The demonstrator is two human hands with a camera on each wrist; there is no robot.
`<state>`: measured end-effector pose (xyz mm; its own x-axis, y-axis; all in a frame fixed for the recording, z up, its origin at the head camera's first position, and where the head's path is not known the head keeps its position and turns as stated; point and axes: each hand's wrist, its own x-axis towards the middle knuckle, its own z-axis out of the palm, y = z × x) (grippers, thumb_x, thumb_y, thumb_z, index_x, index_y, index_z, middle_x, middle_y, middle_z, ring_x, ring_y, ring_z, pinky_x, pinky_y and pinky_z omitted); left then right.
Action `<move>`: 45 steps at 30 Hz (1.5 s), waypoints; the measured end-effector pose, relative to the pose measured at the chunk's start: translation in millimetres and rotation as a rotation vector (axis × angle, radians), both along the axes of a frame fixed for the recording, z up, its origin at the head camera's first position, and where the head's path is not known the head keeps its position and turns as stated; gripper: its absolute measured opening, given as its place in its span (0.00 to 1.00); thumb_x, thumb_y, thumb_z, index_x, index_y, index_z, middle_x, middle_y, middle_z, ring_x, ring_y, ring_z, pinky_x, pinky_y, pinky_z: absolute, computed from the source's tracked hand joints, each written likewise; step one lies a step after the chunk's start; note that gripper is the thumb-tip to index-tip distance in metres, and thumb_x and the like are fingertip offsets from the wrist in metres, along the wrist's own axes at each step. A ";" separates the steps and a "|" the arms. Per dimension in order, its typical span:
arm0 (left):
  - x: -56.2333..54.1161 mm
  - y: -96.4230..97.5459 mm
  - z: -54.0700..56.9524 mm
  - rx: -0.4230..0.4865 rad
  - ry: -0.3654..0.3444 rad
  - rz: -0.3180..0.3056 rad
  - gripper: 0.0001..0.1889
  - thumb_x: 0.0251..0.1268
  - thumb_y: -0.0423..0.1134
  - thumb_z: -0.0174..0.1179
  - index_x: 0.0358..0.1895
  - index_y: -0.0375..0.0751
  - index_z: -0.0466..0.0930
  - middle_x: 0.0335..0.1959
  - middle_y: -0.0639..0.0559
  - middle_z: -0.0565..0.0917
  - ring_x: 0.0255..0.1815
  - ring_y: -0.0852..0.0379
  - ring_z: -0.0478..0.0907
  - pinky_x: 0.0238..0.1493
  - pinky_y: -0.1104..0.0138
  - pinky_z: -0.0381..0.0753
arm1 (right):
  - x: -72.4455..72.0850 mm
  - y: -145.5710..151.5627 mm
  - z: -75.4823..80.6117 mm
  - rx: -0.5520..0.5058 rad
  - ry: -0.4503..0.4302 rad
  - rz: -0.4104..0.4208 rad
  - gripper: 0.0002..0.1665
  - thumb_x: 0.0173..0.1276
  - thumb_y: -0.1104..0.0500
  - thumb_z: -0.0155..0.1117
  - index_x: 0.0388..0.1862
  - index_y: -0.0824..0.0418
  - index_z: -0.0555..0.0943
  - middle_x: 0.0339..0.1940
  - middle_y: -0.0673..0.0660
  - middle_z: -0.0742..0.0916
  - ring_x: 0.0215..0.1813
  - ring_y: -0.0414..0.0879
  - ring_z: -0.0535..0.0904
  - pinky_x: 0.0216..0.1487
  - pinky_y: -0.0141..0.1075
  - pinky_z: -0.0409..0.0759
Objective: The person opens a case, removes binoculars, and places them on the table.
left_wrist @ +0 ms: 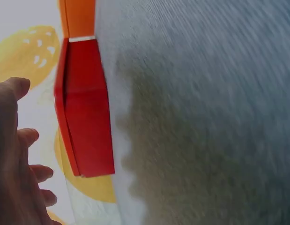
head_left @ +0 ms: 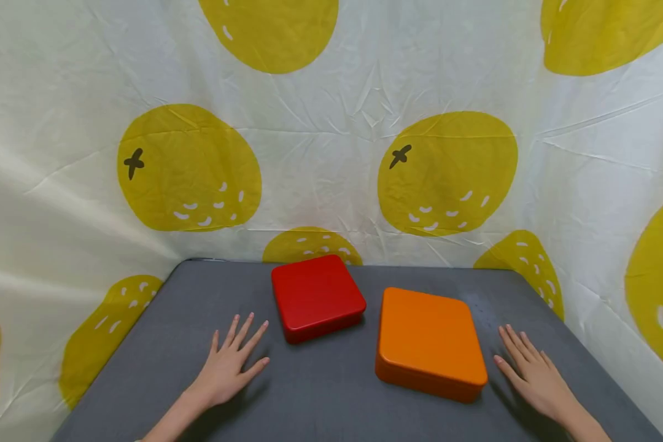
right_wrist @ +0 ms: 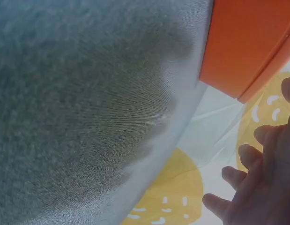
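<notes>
A red square box (head_left: 317,294) with rounded corners lies on the grey table, left of an orange box (head_left: 428,341) of similar shape that sits nearer and to the right. My left hand (head_left: 226,368) hovers over the table to the left of the red box, fingers spread and holding nothing. On the far side, my right hand (head_left: 536,374) is held just right of the orange box with its fingers straight, also holding nothing. In the left wrist view the red box (left_wrist: 88,108) stands beyond the fingertips. The right wrist view shows the orange box (right_wrist: 248,42) near the thumb.
The grey cloth-covered table (head_left: 320,399) runs back to a white curtain (head_left: 320,172) printed with large yellow fruit. This curtain also hangs along the left and right sides. A narrow strip of table separates the two boxes.
</notes>
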<state>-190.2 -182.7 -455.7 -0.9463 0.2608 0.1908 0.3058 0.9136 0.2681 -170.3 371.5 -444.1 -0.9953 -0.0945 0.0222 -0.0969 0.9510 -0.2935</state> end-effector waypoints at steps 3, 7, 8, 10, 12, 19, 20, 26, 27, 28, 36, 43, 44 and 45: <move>2.3 6.2 3.7 0.044 0.004 -0.020 0.34 0.59 0.61 0.48 0.67 0.70 0.45 0.72 0.55 0.50 0.72 0.44 0.43 0.60 0.36 0.47 | 0.0 0.9 0.5 -0.052 0.002 0.008 0.41 0.69 0.40 0.39 0.72 0.57 0.40 0.71 0.67 0.49 0.70 0.68 0.40 0.56 0.68 0.45; 4.8 15.5 8.5 0.120 -0.013 -0.055 0.32 0.60 0.61 0.46 0.67 0.69 0.45 0.71 0.56 0.51 0.72 0.46 0.47 0.61 0.38 0.50 | -0.4 -0.9 2.5 -0.158 -0.009 0.019 0.40 0.70 0.42 0.39 0.72 0.56 0.39 0.70 0.70 0.49 0.68 0.71 0.43 0.55 0.68 0.49; 5.4 17.8 9.7 0.138 -0.022 -0.064 0.32 0.60 0.62 0.45 0.68 0.68 0.46 0.71 0.57 0.52 0.72 0.47 0.47 0.61 0.38 0.50 | -0.4 -1.8 3.3 -0.189 -0.012 0.023 0.39 0.70 0.43 0.39 0.72 0.55 0.39 0.70 0.71 0.49 0.67 0.72 0.44 0.54 0.67 0.49; 6.9 22.5 12.1 0.177 -0.042 -0.084 0.32 0.60 0.64 0.42 0.68 0.66 0.47 0.71 0.58 0.52 0.72 0.48 0.47 0.62 0.39 0.50 | -0.3 -4.8 5.0 -0.222 -0.018 0.022 0.39 0.70 0.43 0.39 0.72 0.54 0.38 0.70 0.72 0.49 0.66 0.73 0.46 0.53 0.68 0.50; 8.4 27.2 14.5 0.211 -0.048 -0.108 0.33 0.60 0.65 0.41 0.68 0.63 0.49 0.71 0.58 0.52 0.72 0.49 0.47 0.63 0.40 0.51 | -0.5 -7.8 6.9 -0.236 -0.022 0.020 0.39 0.70 0.42 0.38 0.72 0.54 0.37 0.69 0.72 0.50 0.65 0.74 0.48 0.53 0.67 0.51; 11.2 42.8 19.7 0.278 0.010 -0.209 0.32 0.62 0.58 0.46 0.69 0.62 0.48 0.70 0.56 0.55 0.72 0.51 0.50 0.64 0.43 0.53 | -0.6 -14.5 10.7 -0.248 -0.043 0.017 0.39 0.71 0.43 0.36 0.71 0.55 0.36 0.69 0.73 0.51 0.64 0.74 0.51 0.52 0.68 0.53; 11.3 45.0 19.9 0.281 0.021 -0.221 0.32 0.62 0.57 0.47 0.68 0.63 0.48 0.70 0.56 0.55 0.71 0.51 0.50 0.63 0.43 0.53 | -0.5 -15.0 11.1 -0.246 -0.048 0.015 0.39 0.71 0.43 0.36 0.71 0.54 0.36 0.69 0.73 0.51 0.64 0.74 0.51 0.52 0.68 0.53; 12.0 59.1 19.0 0.319 0.058 -0.282 0.33 0.62 0.49 0.52 0.68 0.64 0.48 0.69 0.55 0.58 0.70 0.50 0.54 0.63 0.44 0.57 | -0.6 -18.3 14.3 -0.255 -0.063 0.001 0.39 0.71 0.42 0.35 0.71 0.57 0.37 0.67 0.74 0.55 0.63 0.73 0.55 0.52 0.66 0.58; 12.0 62.0 18.6 0.327 0.065 -0.291 0.33 0.62 0.48 0.52 0.68 0.64 0.49 0.69 0.55 0.59 0.70 0.51 0.55 0.63 0.45 0.58 | -0.6 -19.1 14.8 -0.259 -0.059 0.003 0.39 0.71 0.43 0.36 0.71 0.58 0.37 0.67 0.74 0.56 0.63 0.73 0.56 0.52 0.65 0.60; 12.3 64.8 18.8 0.338 0.065 -0.298 0.32 0.62 0.49 0.52 0.68 0.64 0.49 0.69 0.55 0.59 0.69 0.51 0.56 0.63 0.47 0.59 | -0.7 -19.9 15.3 -0.263 -0.050 0.006 0.39 0.71 0.43 0.36 0.71 0.59 0.38 0.66 0.75 0.58 0.63 0.72 0.57 0.51 0.64 0.62; 5.8 92.4 17.5 0.558 0.088 -0.412 0.26 0.63 0.48 0.51 0.65 0.55 0.59 0.63 0.55 0.67 0.64 0.56 0.66 0.55 0.58 0.72 | -1.5 -28.1 20.0 -0.310 0.093 0.035 0.34 0.71 0.48 0.41 0.70 0.61 0.49 0.65 0.62 0.68 0.56 0.27 0.70 0.45 0.35 0.78; -3.3 116.5 15.6 0.723 0.149 -0.476 0.22 0.59 0.33 0.56 0.58 0.41 0.69 0.55 0.48 0.75 0.51 0.55 0.76 0.48 0.63 0.78 | -6.5 -33.1 23.8 -0.522 0.100 0.092 0.31 0.72 0.52 0.40 0.69 0.63 0.51 0.58 0.30 0.65 0.49 0.10 0.60 0.39 0.24 0.77; -3.6 119.8 16.9 0.750 0.144 -0.480 0.21 0.58 0.31 0.56 0.57 0.40 0.69 0.54 0.47 0.76 0.49 0.54 0.76 0.46 0.62 0.78 | -6.9 -33.4 24.6 -0.529 0.097 0.094 0.31 0.72 0.52 0.39 0.70 0.63 0.51 0.58 0.30 0.65 0.49 0.10 0.61 0.39 0.24 0.77; -3.5 123.1 18.9 0.771 0.136 -0.488 0.21 0.58 0.29 0.55 0.57 0.38 0.70 0.54 0.45 0.76 0.49 0.52 0.77 0.45 0.62 0.79 | -7.4 -33.9 25.6 -0.537 0.098 0.100 0.31 0.72 0.53 0.39 0.70 0.63 0.50 0.60 0.36 0.67 0.48 0.10 0.62 0.39 0.25 0.78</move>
